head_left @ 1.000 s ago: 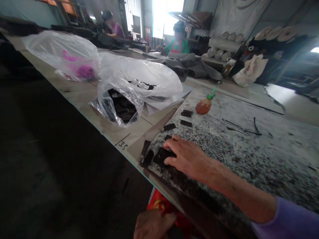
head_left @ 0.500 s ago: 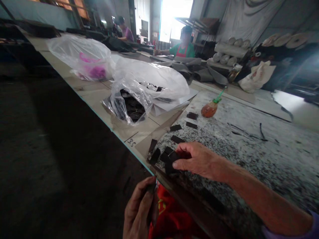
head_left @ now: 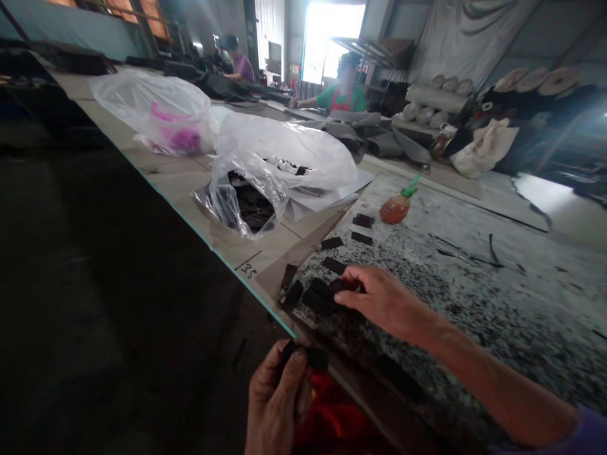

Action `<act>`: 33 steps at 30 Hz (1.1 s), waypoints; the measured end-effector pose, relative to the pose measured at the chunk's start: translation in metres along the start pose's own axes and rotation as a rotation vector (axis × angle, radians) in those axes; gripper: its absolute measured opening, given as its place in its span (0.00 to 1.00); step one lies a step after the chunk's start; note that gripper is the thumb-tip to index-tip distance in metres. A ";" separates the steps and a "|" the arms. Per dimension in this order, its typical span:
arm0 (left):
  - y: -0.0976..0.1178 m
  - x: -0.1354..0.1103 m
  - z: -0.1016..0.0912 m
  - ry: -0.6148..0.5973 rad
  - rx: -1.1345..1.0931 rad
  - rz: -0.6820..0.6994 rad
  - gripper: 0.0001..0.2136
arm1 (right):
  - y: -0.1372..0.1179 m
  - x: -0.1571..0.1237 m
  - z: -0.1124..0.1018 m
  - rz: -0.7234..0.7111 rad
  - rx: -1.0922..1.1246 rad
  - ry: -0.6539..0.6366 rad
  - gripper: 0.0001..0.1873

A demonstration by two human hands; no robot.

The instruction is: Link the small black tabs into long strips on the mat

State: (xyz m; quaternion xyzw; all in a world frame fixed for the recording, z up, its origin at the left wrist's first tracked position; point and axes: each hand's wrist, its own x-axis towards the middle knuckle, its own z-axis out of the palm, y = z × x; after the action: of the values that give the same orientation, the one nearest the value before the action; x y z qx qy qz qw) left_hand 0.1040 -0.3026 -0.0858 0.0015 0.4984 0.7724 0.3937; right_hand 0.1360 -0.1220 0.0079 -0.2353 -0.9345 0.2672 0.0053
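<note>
My right hand (head_left: 379, 300) rests on the speckled cutting board (head_left: 474, 297), fingers curled and pinching a small dark rectangular piece (head_left: 348, 285) beside a cluster of similar dark pieces (head_left: 315, 297) near the board's left corner. More dark pieces (head_left: 363, 229) lie further along the board. My left hand (head_left: 277, 404) is below the table edge, fingers closed on a dark piece (head_left: 313, 357) above a red bag (head_left: 339, 420).
A clear plastic bag (head_left: 270, 170) holding dark pieces lies on the table, with another clear bag (head_left: 159, 110) containing pink material behind it. An orange bottle with a green cap (head_left: 398, 205) lies on the board. Two people work at the far end, beside fabric rolls (head_left: 429, 95).
My left hand rose from under the table edge and now holds a dark piece. My right hand went from lying flat on the pile to pinching one piece.
</note>
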 end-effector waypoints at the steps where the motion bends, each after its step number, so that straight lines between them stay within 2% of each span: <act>1: -0.003 0.000 -0.005 0.012 0.043 0.005 0.17 | 0.001 0.005 0.002 -0.002 -0.047 0.004 0.06; 6: -0.029 0.002 -0.032 0.074 0.267 0.014 0.18 | -0.005 0.019 0.017 -0.014 -0.104 0.010 0.09; 9: -0.047 0.002 -0.040 0.106 0.336 0.046 0.17 | -0.007 0.022 0.019 -0.017 -0.110 0.009 0.10; 12: -0.050 0.005 -0.044 0.166 0.380 0.111 0.17 | -0.006 0.026 0.018 -0.002 -0.088 0.003 0.08; 15: -0.030 0.015 -0.050 0.240 0.414 0.209 0.18 | -0.006 0.028 0.016 0.009 -0.041 0.000 0.06; 18: 0.011 0.030 -0.053 0.295 0.485 0.351 0.16 | -0.001 0.030 0.016 0.003 0.031 0.000 0.06; 22: 0.064 0.050 -0.047 0.261 0.684 0.525 0.13 | 0.017 0.036 0.019 0.018 0.158 0.036 0.09; 26: 0.091 0.072 -0.030 0.132 0.981 0.629 0.12 | 0.031 0.042 0.020 0.027 0.272 0.041 0.11; 31: 0.104 0.102 -0.010 -0.197 1.313 0.680 0.15 | 0.027 0.038 0.015 -0.031 0.332 -0.073 0.11; 33: 0.108 0.109 -0.005 -0.280 1.418 0.668 0.13 | 0.022 0.035 0.012 -0.049 0.319 -0.086 0.11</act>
State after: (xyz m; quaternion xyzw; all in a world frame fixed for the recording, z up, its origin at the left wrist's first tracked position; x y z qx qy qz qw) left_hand -0.0391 -0.2608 -0.0480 0.4984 0.7902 0.3408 0.1054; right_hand 0.1131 -0.0961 -0.0176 -0.1969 -0.8851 0.4216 0.0091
